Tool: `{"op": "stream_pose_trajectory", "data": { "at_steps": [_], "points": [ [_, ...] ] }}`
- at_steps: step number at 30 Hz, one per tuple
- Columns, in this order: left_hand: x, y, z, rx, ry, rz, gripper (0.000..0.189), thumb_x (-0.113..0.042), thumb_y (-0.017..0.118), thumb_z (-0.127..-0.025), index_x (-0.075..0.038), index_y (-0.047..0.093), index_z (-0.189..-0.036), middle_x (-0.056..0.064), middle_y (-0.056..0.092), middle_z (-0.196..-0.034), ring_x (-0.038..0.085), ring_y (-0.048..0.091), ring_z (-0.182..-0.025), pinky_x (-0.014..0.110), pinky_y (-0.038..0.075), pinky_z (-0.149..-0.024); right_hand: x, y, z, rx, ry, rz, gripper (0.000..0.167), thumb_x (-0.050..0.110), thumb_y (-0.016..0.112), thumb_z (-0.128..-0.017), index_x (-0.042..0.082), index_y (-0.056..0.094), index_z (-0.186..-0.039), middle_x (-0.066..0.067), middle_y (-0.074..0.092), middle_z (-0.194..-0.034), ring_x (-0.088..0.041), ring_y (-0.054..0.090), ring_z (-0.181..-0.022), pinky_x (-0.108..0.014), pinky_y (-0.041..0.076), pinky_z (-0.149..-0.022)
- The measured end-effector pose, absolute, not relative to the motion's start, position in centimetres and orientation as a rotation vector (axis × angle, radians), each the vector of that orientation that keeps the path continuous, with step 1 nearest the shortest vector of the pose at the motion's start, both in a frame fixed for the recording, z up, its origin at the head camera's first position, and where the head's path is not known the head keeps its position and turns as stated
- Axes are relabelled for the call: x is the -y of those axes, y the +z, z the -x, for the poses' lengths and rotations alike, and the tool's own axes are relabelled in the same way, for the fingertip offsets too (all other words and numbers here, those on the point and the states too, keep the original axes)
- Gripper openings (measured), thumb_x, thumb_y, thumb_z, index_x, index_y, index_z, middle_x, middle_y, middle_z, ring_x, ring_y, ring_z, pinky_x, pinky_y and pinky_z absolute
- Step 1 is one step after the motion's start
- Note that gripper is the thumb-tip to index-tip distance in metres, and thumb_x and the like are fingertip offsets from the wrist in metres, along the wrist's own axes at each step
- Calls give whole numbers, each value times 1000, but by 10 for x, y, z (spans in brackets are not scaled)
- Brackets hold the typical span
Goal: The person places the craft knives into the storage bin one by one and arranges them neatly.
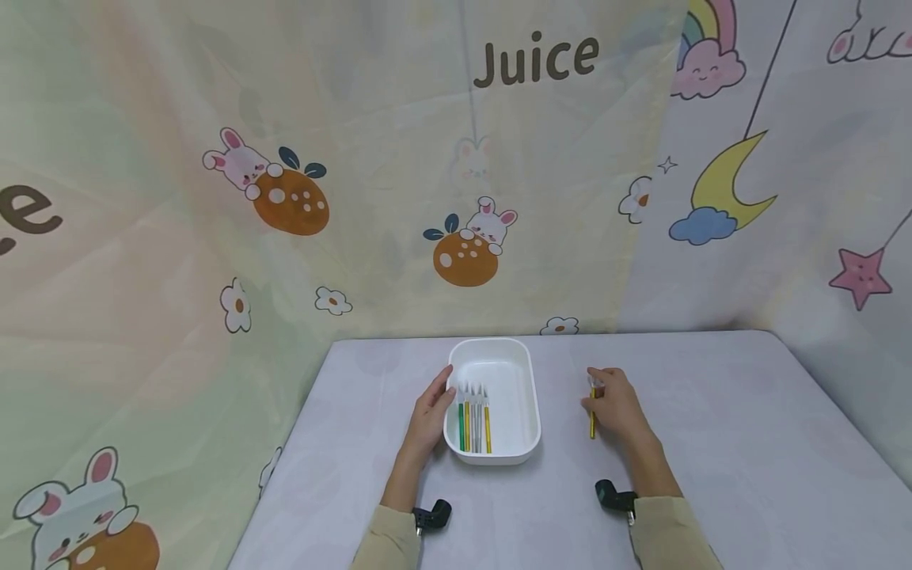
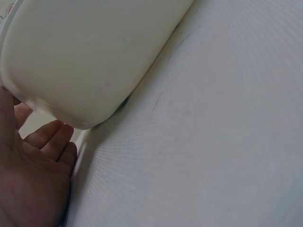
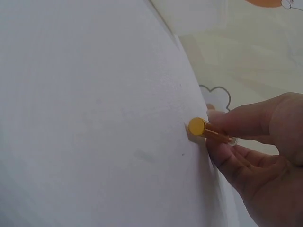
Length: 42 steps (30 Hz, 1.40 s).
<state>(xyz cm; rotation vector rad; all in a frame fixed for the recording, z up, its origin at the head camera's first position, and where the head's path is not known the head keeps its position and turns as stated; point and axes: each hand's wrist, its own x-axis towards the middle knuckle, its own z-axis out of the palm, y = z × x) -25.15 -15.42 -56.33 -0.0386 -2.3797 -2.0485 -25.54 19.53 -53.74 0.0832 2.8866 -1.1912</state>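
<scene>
A white tray [image 1: 502,455] stands near the table's far edge. My left hand [image 1: 428,412] touches its left side, with thumb and finger at the rim. In the left wrist view the relaxed fingers [image 2: 57,142] lie by the tray's outer wall [image 2: 94,61]. Several slim rod-like tools [image 1: 476,427] with green, gold and silver handles lie side by side in the tray, pale pointed ends facing away. Right of the tray, my right hand [image 1: 616,402] pinches a slim gold-handled tool [image 3: 214,132] with a clear end. Its exact kind is too small to tell.
A white cloth covers the table [image 1: 741,443]. Behind it hangs a printed curtain [image 1: 385,158] with rabbits and oranges, close to the tray's far end. Dark wrist cameras [image 1: 614,496] sit by both beige sleeves [image 1: 670,534].
</scene>
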Motion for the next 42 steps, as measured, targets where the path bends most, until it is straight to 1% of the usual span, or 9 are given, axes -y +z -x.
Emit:
{"op": "stream_pose_trajectory", "data": {
  "at_steps": [4,6,14,22,29,33,36,39,42],
  "points": [
    [155,-564,252,2383,-2054,28,48,-28,52,-109,-31,47,-157,-12,40,-165,17,30,-158,49,24,-130,-195,-538,255,-2883,-1202,-78,66,3,74,-92,-9,46,-150,-38,41,-145,-42,58,-110,-55,57,-94],
    [155,-565,252,2381,-2057,28,48,-29,52,-109,-30,46,-157,-13,40,-165,16,30,-158,49,24,-130,-195,-538,256,-2886,-1216,-73,67,3,74,-92,-9,45,-151,-38,41,-146,-42,59,-110,-54,57,-93],
    [155,-565,252,2376,-2060,52,49,-28,51,-110,-28,46,-158,-12,40,-165,17,29,-158,49,24,-130,-198,-542,259,-2901,-1275,-66,69,1,73,-91,-6,43,-153,-36,38,-150,-36,65,-105,-37,58,-79],
    [155,-565,252,2376,-2050,61,49,-30,52,-109,-26,46,-158,-11,40,-165,18,30,-158,50,24,-130,-196,-542,260,-2868,-1341,-64,69,-1,72,-92,-7,43,-153,-35,39,-150,-33,67,-102,-30,58,-72],
    [155,-564,252,2372,-2062,64,50,-30,52,-109,-25,45,-159,-12,40,-165,17,30,-158,49,24,-130,-195,-541,260,-2876,-1350,-73,69,0,73,-92,-5,43,-154,-32,41,-148,-30,67,-98,-28,57,-70],
    [155,-564,252,2373,-2060,60,49,-30,52,-109,-28,46,-158,-12,40,-165,17,30,-158,49,24,-130,-194,-539,260,-2879,-1369,-74,69,0,74,-92,-4,44,-153,-32,40,-149,-26,68,-90,-25,56,-67],
    [155,-564,252,2379,-2060,47,48,-30,52,-109,-32,47,-157,-12,41,-165,16,30,-158,49,24,-130,-194,-537,260,-2890,-1372,-68,70,1,74,-92,-3,44,-155,-31,39,-152,-26,67,-91,-23,56,-67],
    [155,-565,252,2378,-2065,40,47,-30,52,-109,-34,48,-156,-13,40,-165,16,29,-158,48,24,-130,-192,-534,260,-2896,-1385,-46,73,2,74,-92,0,41,-157,-30,36,-157,-27,65,-94,-26,59,-70],
    [155,-565,253,2372,-2069,47,47,-30,52,-109,-33,48,-156,-12,40,-165,16,29,-158,48,24,-130,-190,-528,258,-2876,-1446,1,77,2,74,-92,2,37,-160,-30,32,-161,-26,66,-94,-28,63,-70]
  ]
}}
